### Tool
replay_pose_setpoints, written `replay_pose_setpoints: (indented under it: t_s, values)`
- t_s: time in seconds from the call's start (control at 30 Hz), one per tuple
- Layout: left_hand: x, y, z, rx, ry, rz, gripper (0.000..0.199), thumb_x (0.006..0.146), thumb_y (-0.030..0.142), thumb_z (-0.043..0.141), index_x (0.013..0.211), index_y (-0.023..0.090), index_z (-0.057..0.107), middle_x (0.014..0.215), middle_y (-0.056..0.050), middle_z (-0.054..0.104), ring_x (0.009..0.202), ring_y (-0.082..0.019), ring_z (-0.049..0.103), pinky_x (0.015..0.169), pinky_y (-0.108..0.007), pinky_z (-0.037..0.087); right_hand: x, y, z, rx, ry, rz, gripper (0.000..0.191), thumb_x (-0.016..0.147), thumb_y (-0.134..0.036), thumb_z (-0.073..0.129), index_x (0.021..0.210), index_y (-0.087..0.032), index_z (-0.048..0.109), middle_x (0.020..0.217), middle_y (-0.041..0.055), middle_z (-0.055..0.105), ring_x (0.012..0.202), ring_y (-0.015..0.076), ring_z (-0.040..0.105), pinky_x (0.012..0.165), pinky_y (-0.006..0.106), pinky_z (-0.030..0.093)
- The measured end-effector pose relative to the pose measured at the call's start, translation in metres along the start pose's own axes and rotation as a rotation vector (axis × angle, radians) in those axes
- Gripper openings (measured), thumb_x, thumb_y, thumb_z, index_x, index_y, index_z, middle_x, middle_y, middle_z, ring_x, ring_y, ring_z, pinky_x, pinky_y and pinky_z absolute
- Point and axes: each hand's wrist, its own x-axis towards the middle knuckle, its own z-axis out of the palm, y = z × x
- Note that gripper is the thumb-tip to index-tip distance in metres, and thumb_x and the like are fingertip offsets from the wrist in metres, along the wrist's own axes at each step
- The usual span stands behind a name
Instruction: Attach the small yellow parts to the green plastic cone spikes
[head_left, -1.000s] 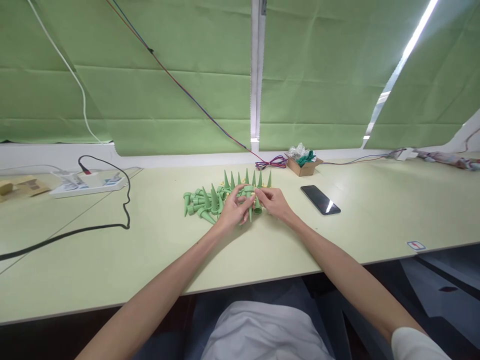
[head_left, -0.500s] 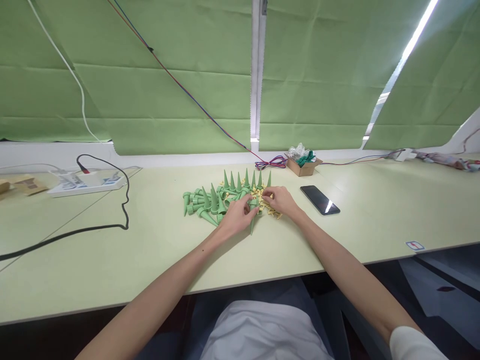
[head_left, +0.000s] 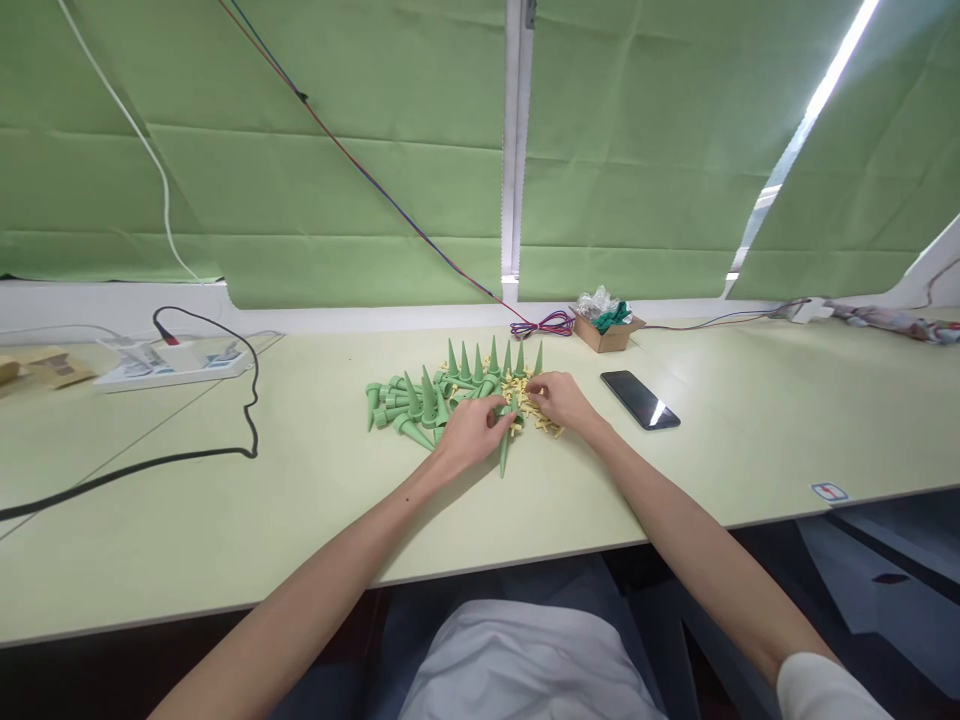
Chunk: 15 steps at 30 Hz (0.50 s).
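Note:
My left hand (head_left: 474, 430) is closed, thumb and fingers gripping a green plastic spike (head_left: 503, 458) whose pointed end faces down toward me. The fingers hide part of its upper end. My right hand (head_left: 557, 396) is in a pinch at the right side of a heap of small yellow plastic pieces (head_left: 551, 428). What its fingertips hold, if anything, is too small to make out. Left of the hands lies a pile of green cone-shaped spikes (head_left: 411, 430), some on their sides. Behind the heap several spikes (head_left: 478, 364) stand in a row, points up.
A black phone (head_left: 640, 400) lies right of my right hand. Farther back sit a small cardboard box (head_left: 604, 336) with plastic and green material, and a coiled red and blue cable (head_left: 551, 324). At left are a white power strip (head_left: 176, 372) and a black cable (head_left: 187, 458).
The spike in my left hand has shifted slightly, its point now a little nearer to me. My right hand stays at the yellow pieces, nearly still.

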Motion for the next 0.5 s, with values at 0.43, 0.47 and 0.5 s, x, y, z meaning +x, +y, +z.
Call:
replay_pose_setpoints:
  t_s: [0.43, 0.47, 0.5]
  values:
    - [-0.0011, 0.0031, -0.0011, -0.017, 0.037, -0.02, 0.025, 0.09, 0.036, 0.055, 0.094, 0.018, 0.072, 0.055, 0.002, 0.051, 0.054, -0.015, 0.046, 0.06, -0.027, 0.033, 0.0012, 0.0015, 0.0021, -0.122, -0.014, 0.007, 0.031, 0.084, -0.008, 0.052, 0.098, -0.017, 0.078, 0.101, 0.008, 0.077, 0.096, 0.0248, 0.066, 0.087, 0.031, 0.042]
    - [-0.0013, 0.0037, -0.001, -0.025, 0.067, -0.015, 0.024, 0.091, 0.035, 0.054, 0.092, 0.018, 0.072, 0.055, 0.002, 0.051, 0.053, -0.014, 0.045, 0.06, -0.027, 0.033, 0.0012, 0.0013, 0.0019, -0.126, -0.02, 0.011, 0.031, 0.085, -0.008, 0.052, 0.098, -0.017, 0.078, 0.101, 0.0078, 0.077, 0.096, 0.0247, 0.065, 0.087, 0.031, 0.042]
    - [-0.0014, 0.0044, -0.0009, -0.034, 0.098, -0.007, 0.024, 0.091, 0.035, 0.054, 0.09, 0.018, 0.071, 0.054, 0.003, 0.051, 0.053, -0.014, 0.045, 0.059, -0.027, 0.033, 0.0011, 0.0011, 0.0018, -0.129, -0.028, 0.015, 0.031, 0.084, -0.008, 0.052, 0.098, -0.017, 0.078, 0.102, 0.0077, 0.077, 0.097, 0.0246, 0.065, 0.088, 0.031, 0.042]
